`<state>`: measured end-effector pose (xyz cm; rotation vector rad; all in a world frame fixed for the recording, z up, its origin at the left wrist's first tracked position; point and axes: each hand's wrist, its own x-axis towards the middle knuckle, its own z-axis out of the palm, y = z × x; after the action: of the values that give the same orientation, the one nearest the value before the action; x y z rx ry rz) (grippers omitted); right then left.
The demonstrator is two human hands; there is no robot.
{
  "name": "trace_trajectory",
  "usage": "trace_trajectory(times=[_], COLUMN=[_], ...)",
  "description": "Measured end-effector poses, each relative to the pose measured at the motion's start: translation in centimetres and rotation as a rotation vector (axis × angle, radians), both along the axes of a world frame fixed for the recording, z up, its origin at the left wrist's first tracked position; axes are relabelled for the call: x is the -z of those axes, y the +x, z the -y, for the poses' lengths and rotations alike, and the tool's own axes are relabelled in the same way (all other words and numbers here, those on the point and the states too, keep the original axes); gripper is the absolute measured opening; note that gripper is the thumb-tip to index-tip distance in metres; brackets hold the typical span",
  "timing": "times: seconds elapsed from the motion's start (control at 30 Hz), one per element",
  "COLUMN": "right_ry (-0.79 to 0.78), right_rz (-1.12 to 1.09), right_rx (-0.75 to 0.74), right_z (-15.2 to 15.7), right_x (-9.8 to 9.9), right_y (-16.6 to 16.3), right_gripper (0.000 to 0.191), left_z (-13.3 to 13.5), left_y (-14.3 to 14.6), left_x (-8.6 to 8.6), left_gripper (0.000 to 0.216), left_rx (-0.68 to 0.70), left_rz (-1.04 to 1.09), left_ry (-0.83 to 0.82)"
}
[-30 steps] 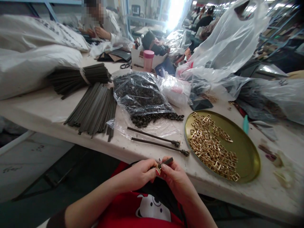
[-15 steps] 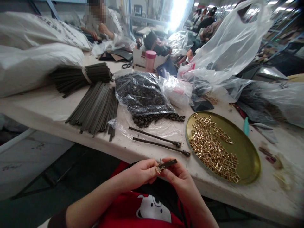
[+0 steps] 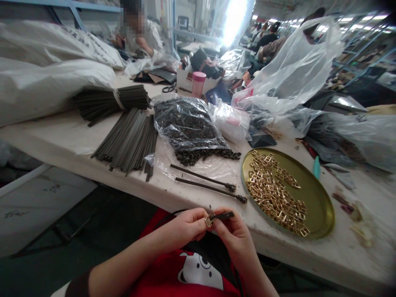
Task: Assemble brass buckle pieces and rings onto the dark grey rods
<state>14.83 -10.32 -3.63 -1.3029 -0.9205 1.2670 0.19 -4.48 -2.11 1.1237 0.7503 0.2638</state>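
In front of my lap, both hands meet at a gold buckle (image 3: 208, 222) with a dark strap (image 3: 225, 215) through it. My left hand (image 3: 189, 226) is closed, thumb and fingers pinching the buckle. My right hand (image 3: 236, 232) is closed too, pinching the strap near its short end. The rest of this strap is partly hidden behind my hands. On the table just beyond lie two straps (image 3: 201, 176), each with a gold buckle and dark loops at the right end. To the right, a round gold tray (image 3: 321, 206) holds many loose gold buckles (image 3: 270, 194).
Loose dark straps (image 3: 128, 142) fan out at the left, before a tied bundle (image 3: 133, 95). A clear bag (image 3: 188, 119) spills small dark loops mid-table. Behind stand a pink-lidded jar (image 3: 198, 84) and plastic bags (image 3: 293, 74). A person sits across the table (image 3: 62, 136).
The strap end in my right hand has turned a little and my hands have shifted slightly right. The camera view has moved a little; the table's things lie as before.
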Motion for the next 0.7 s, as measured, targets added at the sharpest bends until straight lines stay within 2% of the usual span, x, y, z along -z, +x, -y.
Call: trace_trajectory(times=[0.1,0.23,0.47,0.6,0.7], right_ry=[0.042,-0.005,0.05,0.014,0.052], right_rz=[0.185,0.131,0.226,0.156,0.273], right_rx=[0.083,0.128,0.172,0.146,0.154], right_z=[0.1,0.0,-0.6,-1.1,-1.0], right_x=[0.1,-0.1,-0.6,-0.2,0.3], right_y=[-0.1,-0.3,-0.7,-0.6,-0.2], right_gripper=[0.018,0.016,0.014,0.014,0.011], left_z=[0.3,0.5,-0.1,-0.5,-0.9], left_y=[0.1,0.1,0.3,0.7,1.1], left_x=[0.0,-0.8,-1.3,-1.2,-1.0], left_gripper=[0.027,0.022,0.022,0.027,0.028], left_rx=[-0.041,-0.02,0.074,0.107,0.1], left_rz=[-0.052,-0.18,-0.345,-0.423,-0.409], left_ry=[0.15,0.395,0.656,0.77,0.744])
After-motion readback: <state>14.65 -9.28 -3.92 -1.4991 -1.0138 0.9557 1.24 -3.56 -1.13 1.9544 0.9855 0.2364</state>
